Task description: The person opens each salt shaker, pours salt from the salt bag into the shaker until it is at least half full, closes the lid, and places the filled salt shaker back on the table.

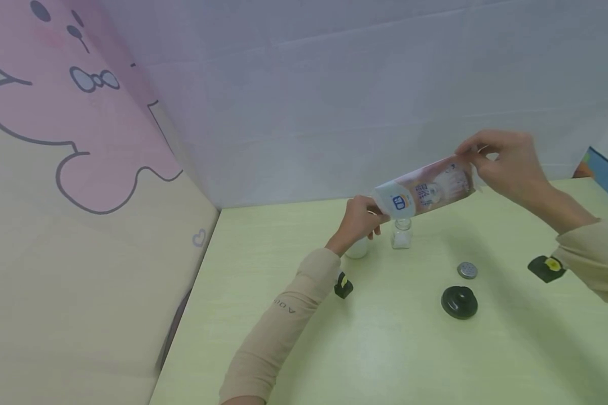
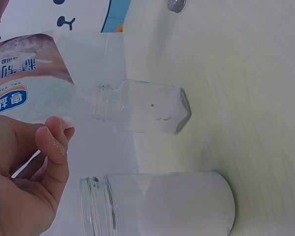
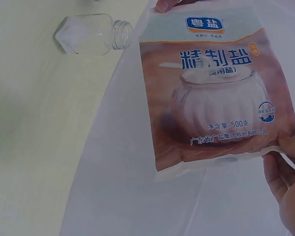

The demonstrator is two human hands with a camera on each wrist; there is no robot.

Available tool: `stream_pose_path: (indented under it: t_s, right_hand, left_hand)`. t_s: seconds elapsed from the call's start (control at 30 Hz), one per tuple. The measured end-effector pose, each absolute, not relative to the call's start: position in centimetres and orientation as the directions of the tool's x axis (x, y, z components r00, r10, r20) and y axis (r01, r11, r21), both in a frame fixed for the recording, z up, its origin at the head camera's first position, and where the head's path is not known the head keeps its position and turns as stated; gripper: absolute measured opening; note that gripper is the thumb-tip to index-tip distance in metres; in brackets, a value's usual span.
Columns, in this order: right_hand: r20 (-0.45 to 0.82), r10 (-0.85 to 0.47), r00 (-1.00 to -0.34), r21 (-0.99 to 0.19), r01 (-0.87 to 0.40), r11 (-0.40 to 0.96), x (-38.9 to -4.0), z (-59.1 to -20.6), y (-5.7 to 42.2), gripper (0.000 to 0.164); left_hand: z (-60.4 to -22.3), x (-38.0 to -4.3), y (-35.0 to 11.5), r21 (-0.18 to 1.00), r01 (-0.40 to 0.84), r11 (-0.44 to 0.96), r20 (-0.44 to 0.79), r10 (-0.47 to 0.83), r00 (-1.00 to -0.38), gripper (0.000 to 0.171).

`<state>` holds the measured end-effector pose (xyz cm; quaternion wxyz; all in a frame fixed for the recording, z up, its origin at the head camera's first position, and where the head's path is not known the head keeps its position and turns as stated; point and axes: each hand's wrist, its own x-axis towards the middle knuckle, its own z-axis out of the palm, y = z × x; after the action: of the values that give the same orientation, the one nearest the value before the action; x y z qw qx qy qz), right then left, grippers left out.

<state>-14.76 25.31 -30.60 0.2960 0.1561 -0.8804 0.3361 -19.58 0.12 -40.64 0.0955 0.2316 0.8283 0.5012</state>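
Brown and pale-blue plastic, printed with a white pot and Chinese lettering, makes up the flat salt bag point(image 3: 219, 105) that we hold tilted in the air between both hands. Our left hand point(image 1: 358, 218) pinches the edge of its lower, pale end, and our right hand point(image 1: 519, 163) pinches a corner of its raised end, so neither hand is free. That pale end sits just above the neck of a small, angular, clear glass jar point(image 2: 152, 105) with some white powder point(image 3: 71, 35) inside; whether bag and neck touch, we cannot tell, nor how much the bag holds.

Close to the small jar stands a larger, round, clear glass jar point(image 2: 172, 204) with white contents. Nearer to us on the pale green tabletop point(image 1: 395, 349) lie a round, perforated, grey metal cap point(image 1: 468, 270) and a black, round, knobbed lid point(image 1: 459, 302).

As we judge it, spilling is the main risk: a steeper tilt could send powder out in a rush, past so narrow a neck. If our left pinch slips, the pale end could swing off line; if it presses down, the bag could tip the light jar over, perhaps against its bigger neighbour. White grains point(image 2: 59, 147) cling to a left finger, and they could make that hold slippery
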Motion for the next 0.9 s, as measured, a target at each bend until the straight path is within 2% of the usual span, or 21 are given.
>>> stream_pose_path:
  t_s: [0.9]
  right_hand:
    - [0.63,-0.079,-0.772,-0.507,-0.486,0.712,-14.93,-30.64,25.42,0.017]
  left_hand:
    - [-40.78,-19.6,0.29,0.867,0.288,0.407,0.075,0.465,-0.882,0.015]
